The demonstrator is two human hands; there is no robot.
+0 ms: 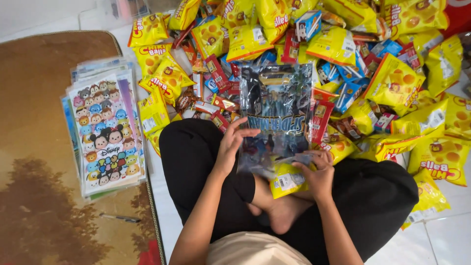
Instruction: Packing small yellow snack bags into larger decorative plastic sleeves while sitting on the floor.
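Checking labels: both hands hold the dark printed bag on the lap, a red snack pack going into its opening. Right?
Not quite. The head view shows the snack pack is yellow, not red. The left hand and right hand do hold the dark printed bag on the lap.

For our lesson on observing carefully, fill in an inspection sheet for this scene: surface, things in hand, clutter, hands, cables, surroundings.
Surface: white tiled floor, with a brown rug at the left; the person sits cross-legged.
Things in hand: dark printed plastic bag with a yellow snack pack at its open end.
Clutter: large heap of yellow snack packs mixed with small red and blue packets; a stack of cartoon bags and a pen on the rug.
Hands: left hand holds the bag's edge; right hand holds the bag's open end over the pack.
Cables: nothing seen.
Surroundings: clear plastic container at the top, contents unclear.
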